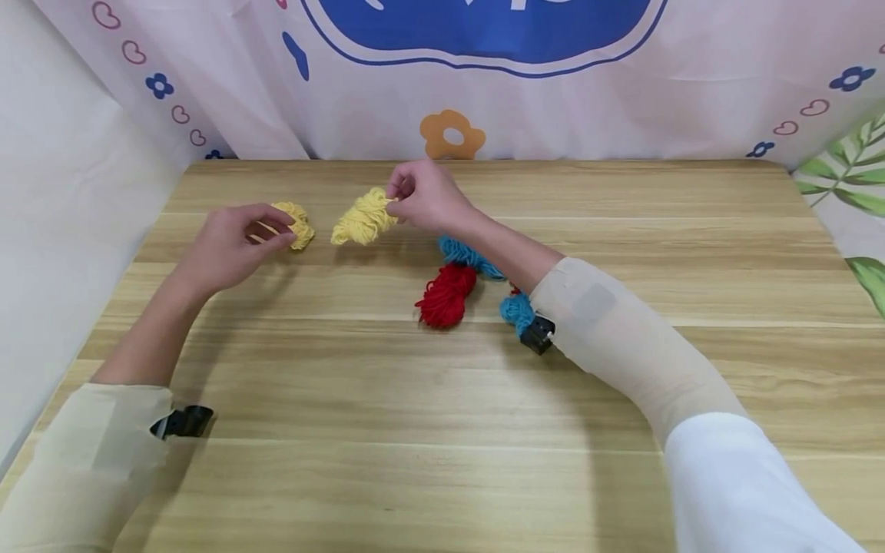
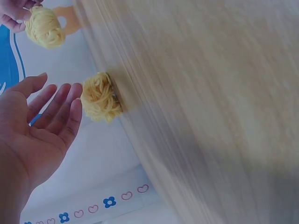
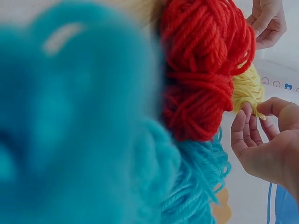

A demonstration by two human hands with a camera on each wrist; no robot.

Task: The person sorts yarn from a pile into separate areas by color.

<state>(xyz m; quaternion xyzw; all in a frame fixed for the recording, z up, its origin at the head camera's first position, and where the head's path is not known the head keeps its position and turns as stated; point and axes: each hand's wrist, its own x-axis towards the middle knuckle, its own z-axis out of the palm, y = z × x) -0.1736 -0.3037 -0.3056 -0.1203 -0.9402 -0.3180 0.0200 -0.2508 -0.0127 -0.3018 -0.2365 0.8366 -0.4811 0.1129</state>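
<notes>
Between thumb and fingertips my right hand (image 1: 429, 198) pinches one end of a pale yellow yarn bundle (image 1: 362, 218), which hangs above the table at the back. My left hand (image 1: 231, 244) is at the back left with its fingers loosely bent and nothing in them. Right by its fingertips a second, deeper yellow yarn bundle (image 2: 100, 97) lies on the table, partly covered by the hand in the head view. Under my right forearm lie a red yarn bundle (image 1: 445, 296) and a blue yarn bundle (image 1: 470, 256).
A smaller blue bundle (image 1: 517, 310) lies against the black wrist camera (image 1: 538, 335) on my right arm, with a bit of red beside it. The wooden table (image 1: 387, 461) ends at a printed cloth (image 1: 588, 115) along the back.
</notes>
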